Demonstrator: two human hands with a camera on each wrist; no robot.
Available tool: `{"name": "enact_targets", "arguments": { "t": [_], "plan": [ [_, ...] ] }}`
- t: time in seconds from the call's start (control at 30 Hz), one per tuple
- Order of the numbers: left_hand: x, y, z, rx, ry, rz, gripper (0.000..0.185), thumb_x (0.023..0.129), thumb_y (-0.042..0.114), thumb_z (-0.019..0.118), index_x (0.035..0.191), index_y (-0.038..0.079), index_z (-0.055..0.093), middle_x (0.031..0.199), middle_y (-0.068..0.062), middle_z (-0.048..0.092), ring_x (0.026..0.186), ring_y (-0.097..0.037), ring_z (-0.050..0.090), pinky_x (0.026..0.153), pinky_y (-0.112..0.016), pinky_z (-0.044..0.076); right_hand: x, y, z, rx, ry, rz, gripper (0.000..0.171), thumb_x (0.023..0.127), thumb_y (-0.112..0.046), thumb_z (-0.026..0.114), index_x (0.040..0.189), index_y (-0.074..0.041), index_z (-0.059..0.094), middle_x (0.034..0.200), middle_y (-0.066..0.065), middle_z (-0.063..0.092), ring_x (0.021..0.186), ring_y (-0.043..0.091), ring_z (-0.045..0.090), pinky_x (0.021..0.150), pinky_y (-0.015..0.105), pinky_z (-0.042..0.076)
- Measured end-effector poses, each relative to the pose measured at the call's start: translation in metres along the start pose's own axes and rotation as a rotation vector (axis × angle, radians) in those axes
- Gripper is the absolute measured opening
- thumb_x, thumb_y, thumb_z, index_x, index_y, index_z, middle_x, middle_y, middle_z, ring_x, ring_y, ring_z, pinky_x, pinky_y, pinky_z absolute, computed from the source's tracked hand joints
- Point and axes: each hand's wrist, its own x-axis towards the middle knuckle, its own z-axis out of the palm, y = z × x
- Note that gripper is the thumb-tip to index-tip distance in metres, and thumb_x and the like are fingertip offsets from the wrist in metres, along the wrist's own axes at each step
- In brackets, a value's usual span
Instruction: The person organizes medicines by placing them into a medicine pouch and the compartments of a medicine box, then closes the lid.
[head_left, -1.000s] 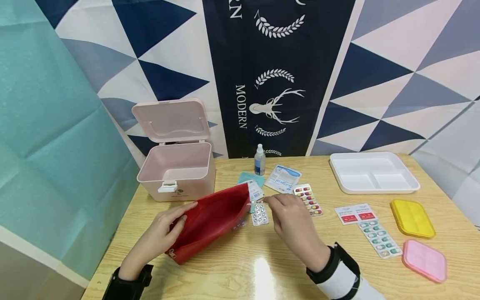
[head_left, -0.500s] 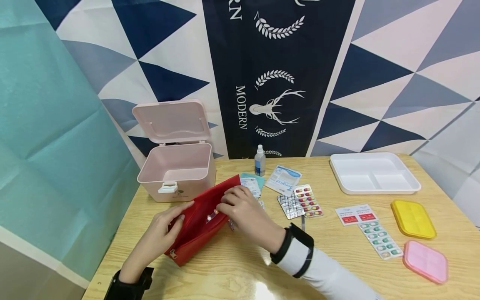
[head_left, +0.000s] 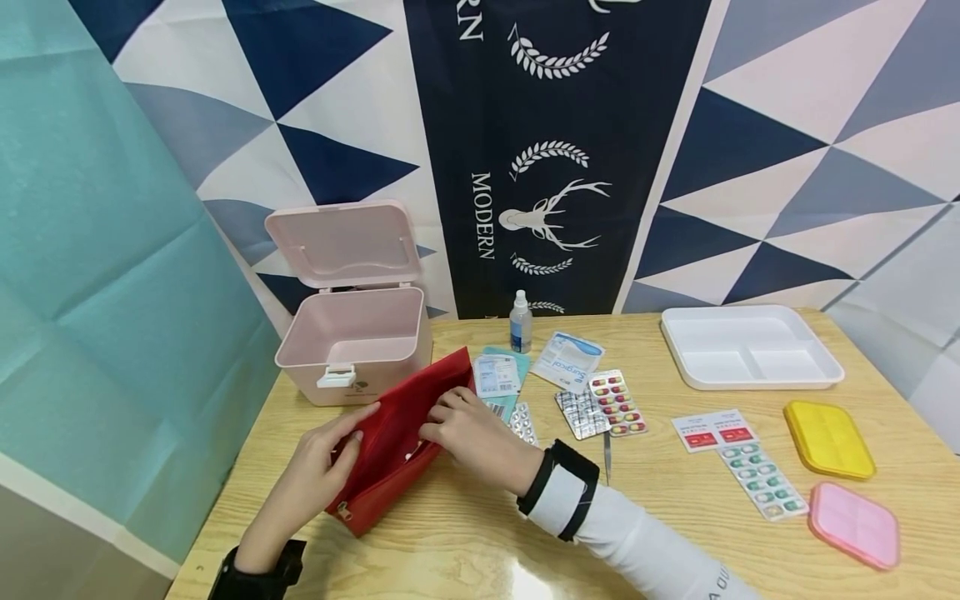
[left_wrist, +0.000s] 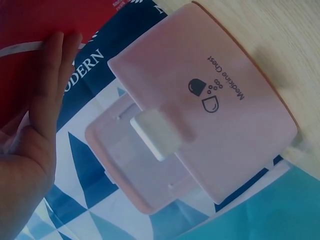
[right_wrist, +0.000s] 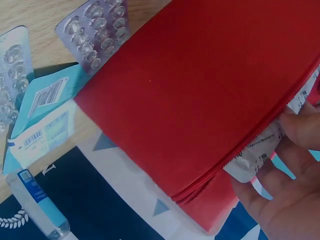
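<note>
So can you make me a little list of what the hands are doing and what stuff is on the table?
Left hand: holds the red pouch open, fingers flat on its edge.
Right hand: grip on a white packet at the pouch's mouth.
Pink box: behind the pouch, lid up, labelled Medicine Chest.
Small bottle: upright near the wall.
Pill sheets: flat on the table.
White tray: far right side.
Yellow lid and pink lid: right edge.
</note>
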Motion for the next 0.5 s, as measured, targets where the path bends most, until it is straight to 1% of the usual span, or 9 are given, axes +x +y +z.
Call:
{"name": "enact_targets", "arguments": {
  "t": [0.07, 0.17, 0.27, 0.3, 0.37, 0.4, 0.47, 0.5],
  "plan": [
    [0.0, -0.0001, -0.0002, 0.007, 0.012, -0.005, 0.04, 0.087, -0.005, 0.051, 0.124, 0.009, 0.055, 0.097, -0.006, 0.062, 0.061, -0.003, 0.045, 0.049, -0.017, 0.041, -0.0003, 0.0003, 0.001, 0.001, -0.011, -0.002, 0.023, 0.083, -0.014, 0.066, 0.104, -0.023, 0.068, 0.102, -0.006, 0.067, 0.102, 0.016, 0.053, 0.101, 0.037, 0.038],
    [0.0001, 0.0002, -0.0004, 0.015, 0.031, -0.018, 0.04, 0.086, -0.006, 0.051, 0.124, 0.007, 0.055, 0.094, -0.007, 0.061, 0.055, 0.0, 0.039, 0.046, -0.017, 0.038, -0.0001, 0.001, 0.0027, -0.006, -0.022, -0.011, 0.022, 0.084, -0.013, 0.065, 0.103, -0.024, 0.068, 0.101, -0.006, 0.067, 0.101, 0.016, 0.054, 0.101, 0.037, 0.038],
    [0.0008, 0.001, -0.0003, 0.025, 0.059, -0.027, 0.04, 0.085, -0.008, 0.052, 0.123, 0.004, 0.056, 0.096, -0.008, 0.062, 0.053, 0.001, 0.035, 0.046, -0.017, 0.037, 0.0011, 0.0025, 0.0045, -0.017, -0.035, -0.029, 0.02, 0.084, -0.014, 0.064, 0.102, -0.024, 0.069, 0.099, -0.006, 0.068, 0.099, 0.015, 0.055, 0.098, 0.036, 0.04],
    [0.001, 0.0013, -0.0002, 0.029, 0.068, -0.032, 0.039, 0.085, -0.008, 0.052, 0.122, 0.003, 0.056, 0.097, -0.009, 0.063, 0.054, 0.001, 0.035, 0.046, -0.017, 0.037, 0.0018, 0.0031, 0.0045, -0.022, -0.043, -0.036, 0.02, 0.084, -0.015, 0.064, 0.101, -0.024, 0.069, 0.098, -0.006, 0.068, 0.097, 0.015, 0.055, 0.096, 0.035, 0.041],
    [0.0014, 0.0022, 0.0001, 0.038, 0.085, -0.048, 0.039, 0.084, -0.008, 0.052, 0.122, 0.002, 0.056, 0.093, -0.008, 0.062, 0.053, 0.001, 0.036, 0.047, -0.017, 0.037, 0.003, 0.0046, 0.0041, -0.028, -0.069, -0.048, 0.019, 0.085, -0.015, 0.063, 0.1, -0.024, 0.069, 0.096, -0.006, 0.068, 0.093, 0.014, 0.057, 0.091, 0.032, 0.043],
    [0.0016, 0.0026, 0.0004, 0.042, 0.091, -0.058, 0.039, 0.084, -0.008, 0.052, 0.121, 0.002, 0.056, 0.095, -0.009, 0.063, 0.055, 0.0, 0.037, 0.048, -0.017, 0.038, 0.0037, 0.0055, 0.0037, -0.026, -0.086, -0.052, 0.019, 0.085, -0.016, 0.064, 0.1, -0.024, 0.069, 0.095, -0.006, 0.068, 0.092, 0.014, 0.057, 0.088, 0.03, 0.043],
    [0.0016, 0.0032, 0.001, 0.049, 0.101, -0.084, 0.039, 0.084, -0.008, 0.052, 0.121, 0.002, 0.057, 0.091, -0.009, 0.062, 0.055, -0.001, 0.038, 0.048, -0.018, 0.037, 0.005, 0.0075, 0.0029, -0.02, -0.128, -0.057, 0.019, 0.085, -0.016, 0.064, 0.101, -0.025, 0.07, 0.094, -0.006, 0.068, 0.089, 0.013, 0.058, 0.083, 0.028, 0.043],
    [0.0016, 0.0037, 0.0012, 0.049, 0.107, -0.094, 0.038, 0.084, -0.008, 0.052, 0.121, 0.001, 0.057, 0.092, -0.009, 0.062, 0.055, -0.001, 0.037, 0.048, -0.018, 0.037, 0.0056, 0.0085, 0.0029, -0.019, -0.153, -0.058, 0.02, 0.085, -0.016, 0.063, 0.101, -0.026, 0.069, 0.094, -0.006, 0.068, 0.089, 0.012, 0.059, 0.081, 0.027, 0.043]
  ]
}}
